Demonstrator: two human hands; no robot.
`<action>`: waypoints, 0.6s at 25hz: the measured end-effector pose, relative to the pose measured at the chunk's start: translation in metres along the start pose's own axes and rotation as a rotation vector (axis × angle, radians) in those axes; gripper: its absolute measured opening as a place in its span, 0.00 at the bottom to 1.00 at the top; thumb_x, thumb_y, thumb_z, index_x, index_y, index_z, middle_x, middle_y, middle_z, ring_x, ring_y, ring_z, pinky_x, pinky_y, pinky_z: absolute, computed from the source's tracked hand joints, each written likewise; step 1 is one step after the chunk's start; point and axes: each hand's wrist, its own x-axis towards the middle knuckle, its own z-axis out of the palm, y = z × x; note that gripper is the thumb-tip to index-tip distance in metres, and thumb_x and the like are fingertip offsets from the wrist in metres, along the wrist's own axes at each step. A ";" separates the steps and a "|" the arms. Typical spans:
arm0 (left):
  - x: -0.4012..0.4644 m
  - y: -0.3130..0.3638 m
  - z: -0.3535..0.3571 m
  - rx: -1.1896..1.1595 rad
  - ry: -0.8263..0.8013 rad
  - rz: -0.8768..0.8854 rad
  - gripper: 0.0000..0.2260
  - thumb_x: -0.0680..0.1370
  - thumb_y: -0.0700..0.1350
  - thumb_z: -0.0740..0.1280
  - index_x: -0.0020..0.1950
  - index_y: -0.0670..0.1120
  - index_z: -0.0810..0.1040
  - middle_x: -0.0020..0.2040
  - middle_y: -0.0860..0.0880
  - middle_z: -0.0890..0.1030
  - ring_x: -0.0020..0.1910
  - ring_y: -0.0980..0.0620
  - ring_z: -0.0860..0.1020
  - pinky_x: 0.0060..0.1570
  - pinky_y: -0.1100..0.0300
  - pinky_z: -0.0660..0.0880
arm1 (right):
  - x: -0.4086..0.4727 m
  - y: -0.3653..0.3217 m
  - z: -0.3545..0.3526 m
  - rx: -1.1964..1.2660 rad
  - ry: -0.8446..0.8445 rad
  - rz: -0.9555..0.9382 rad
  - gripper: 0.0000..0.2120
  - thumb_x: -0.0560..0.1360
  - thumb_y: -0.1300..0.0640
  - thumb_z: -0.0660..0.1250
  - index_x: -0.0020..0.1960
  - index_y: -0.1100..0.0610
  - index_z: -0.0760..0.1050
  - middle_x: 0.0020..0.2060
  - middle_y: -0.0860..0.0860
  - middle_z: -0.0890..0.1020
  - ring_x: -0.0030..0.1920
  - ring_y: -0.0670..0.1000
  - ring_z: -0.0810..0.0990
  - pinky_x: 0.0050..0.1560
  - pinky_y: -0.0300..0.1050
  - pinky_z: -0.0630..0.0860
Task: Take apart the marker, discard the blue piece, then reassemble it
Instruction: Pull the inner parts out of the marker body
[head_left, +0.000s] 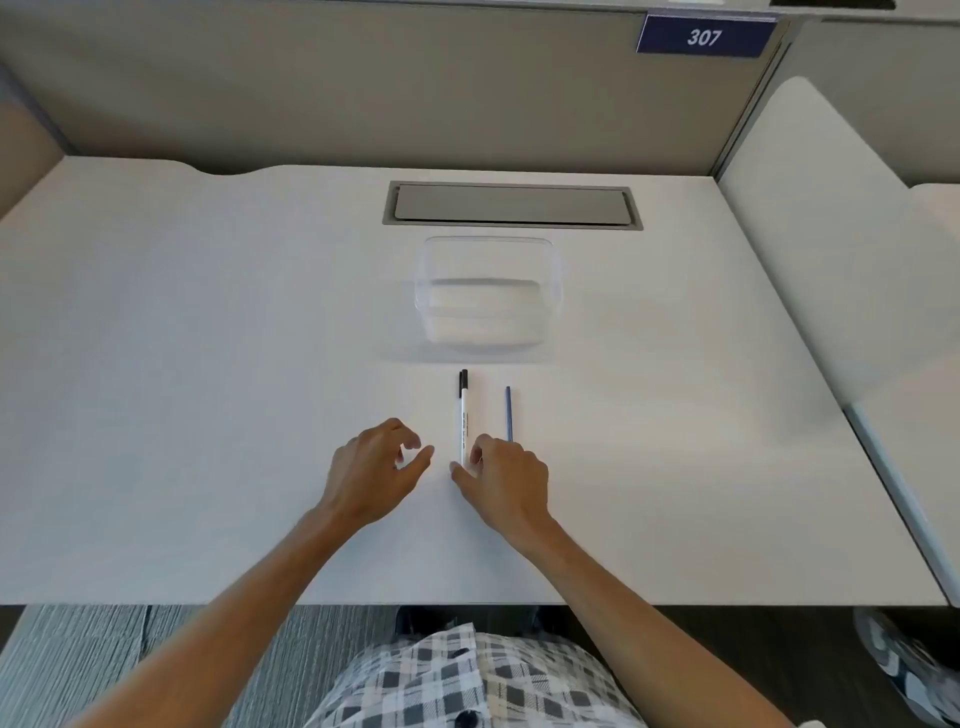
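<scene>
The white marker (463, 415) lies on the table (208, 364), black cap toward twelve o'clock. The right hand (506, 480) pinches its near end; the left hand (376, 467) hovers at nine o'clock, fingers loosely curled, holding nothing. The blue piece (508, 413) lies at three o'clock, and a clear container (488, 296) at twelve.

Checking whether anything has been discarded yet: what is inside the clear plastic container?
The clear plastic container looks empty; only its own walls and the white desk show through it. The thin blue piece lies on the desk beside the marker.
</scene>
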 end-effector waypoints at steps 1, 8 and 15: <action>-0.001 0.001 -0.001 -0.002 0.001 0.004 0.11 0.77 0.56 0.67 0.46 0.49 0.81 0.43 0.56 0.81 0.33 0.57 0.75 0.34 0.62 0.68 | -0.001 -0.001 0.000 -0.022 -0.003 0.012 0.15 0.76 0.42 0.64 0.45 0.54 0.76 0.39 0.48 0.82 0.39 0.52 0.80 0.42 0.45 0.76; -0.001 0.003 0.004 0.013 -0.002 0.074 0.13 0.77 0.54 0.66 0.53 0.47 0.80 0.52 0.54 0.81 0.39 0.56 0.77 0.35 0.62 0.67 | -0.003 -0.004 0.001 -0.119 -0.010 -0.002 0.15 0.79 0.47 0.61 0.43 0.57 0.78 0.36 0.51 0.82 0.36 0.54 0.79 0.38 0.44 0.73; 0.008 0.013 0.005 0.094 0.031 0.310 0.20 0.77 0.53 0.62 0.67 0.49 0.74 0.67 0.49 0.75 0.64 0.48 0.75 0.57 0.54 0.73 | -0.012 0.006 -0.024 -0.054 0.089 -0.033 0.15 0.79 0.46 0.61 0.45 0.56 0.79 0.38 0.49 0.84 0.38 0.53 0.81 0.40 0.46 0.76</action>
